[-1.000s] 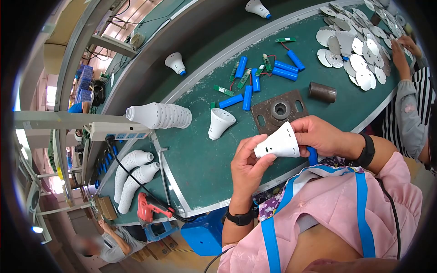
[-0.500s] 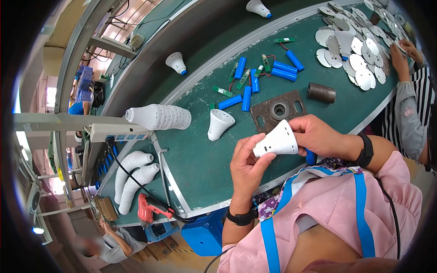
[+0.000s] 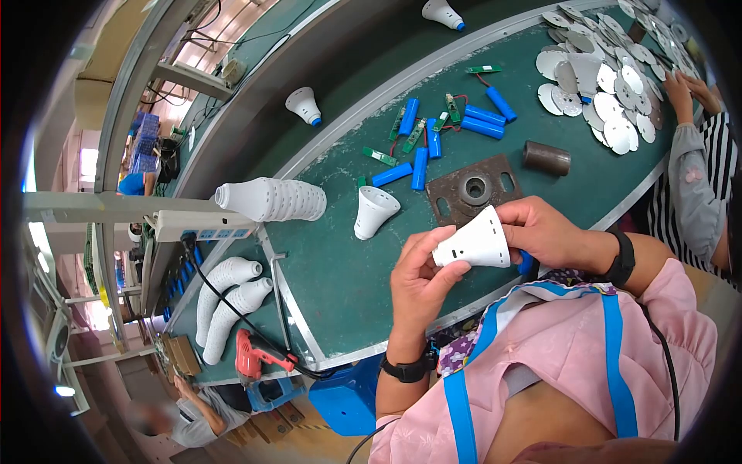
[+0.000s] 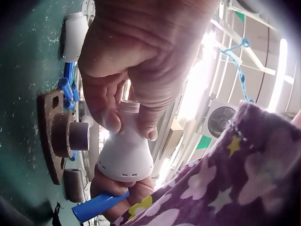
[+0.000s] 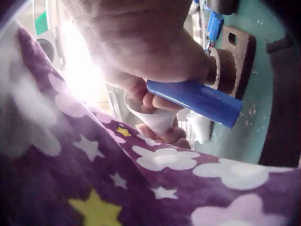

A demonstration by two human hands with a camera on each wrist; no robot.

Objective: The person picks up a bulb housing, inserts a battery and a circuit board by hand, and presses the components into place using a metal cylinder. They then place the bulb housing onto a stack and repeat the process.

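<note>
Above the table's near edge, a white cone-shaped housing [image 3: 473, 241] is held between both hands. The left hand [image 3: 420, 280] pinches its narrow neck between thumb and fingers. At the wide rim is the right hand [image 3: 546, 233], which also holds a blue cylinder [image 3: 526, 263]. In the right wrist view the blue cylinder [image 5: 197, 100] lies under the palm of the right hand [image 5: 141, 47], and some fingertips reach into the open mouth of the housing [image 5: 157, 120]. The left wrist view shows the left hand [image 4: 141, 61] at the neck of the housing [image 4: 126, 150].
Behind the hands lie a brown metal plate with a ring [image 3: 495, 168], a metal tube [image 3: 547, 158] and several blue cylinders [image 3: 484, 124] with green boards. A white cone [image 3: 376, 212], stacked cones [image 3: 286, 199], a red tool [image 3: 260, 356] and silver discs [image 3: 616, 116] surround them. Another person's hands [image 3: 688, 93] are at right.
The housing has shifted only slightly and both hands keep their hold on it. At the far right, the other person's hands have moved closer together.
</note>
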